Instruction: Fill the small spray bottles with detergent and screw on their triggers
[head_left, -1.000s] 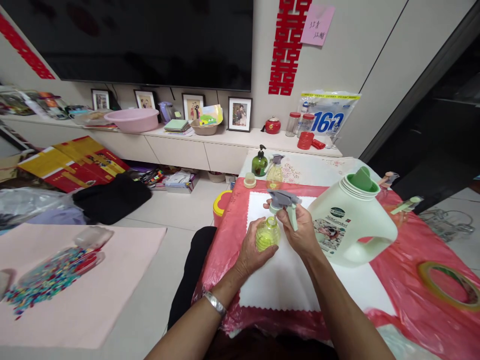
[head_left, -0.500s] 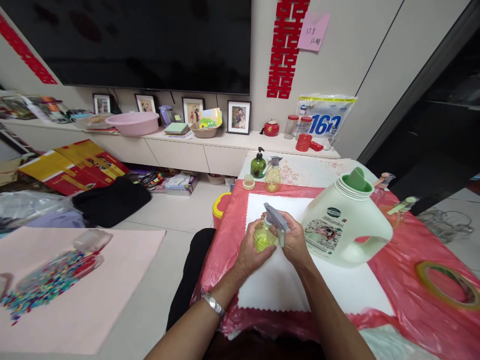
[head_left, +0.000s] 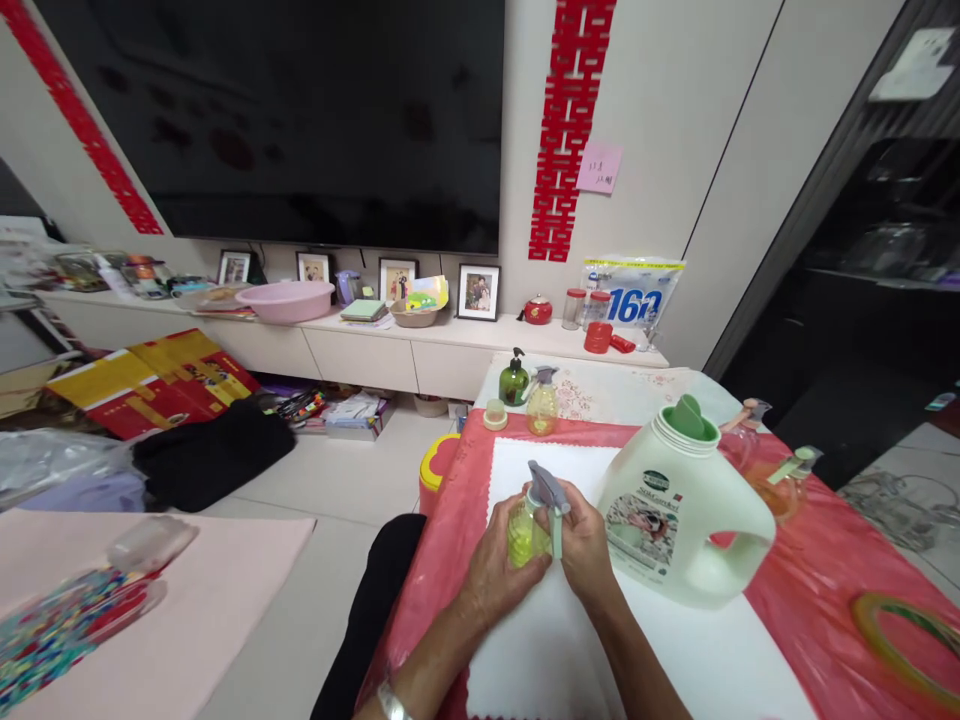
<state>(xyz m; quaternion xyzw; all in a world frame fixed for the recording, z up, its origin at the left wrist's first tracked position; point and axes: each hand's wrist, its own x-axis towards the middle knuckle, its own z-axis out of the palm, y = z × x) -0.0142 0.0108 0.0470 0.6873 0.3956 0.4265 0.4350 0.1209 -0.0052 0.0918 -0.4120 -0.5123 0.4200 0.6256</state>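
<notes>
My left hand (head_left: 496, 570) is wrapped round a small yellow-green spray bottle (head_left: 523, 532) that stands on a white cloth (head_left: 570, 640). My right hand (head_left: 583, 545) grips the bottle's grey trigger spray head (head_left: 546, 488), which sits on the bottle's neck. Just to the right of my hands stands a big white detergent jug (head_left: 679, 515) with a green spout and no cap on it.
The table has a red plastic cover (head_left: 810, 600). At its far end stand a dark green pump bottle (head_left: 514, 380), a second spray bottle (head_left: 541, 402) and a small jar (head_left: 495, 414). A tape roll (head_left: 904, 645) lies at the right. A yellow stool (head_left: 435, 465) stands left of the table.
The spray head came down from above the bottle onto its neck, and my right hand turned with it. The camera tilted up, so everything sits lower in view.
</notes>
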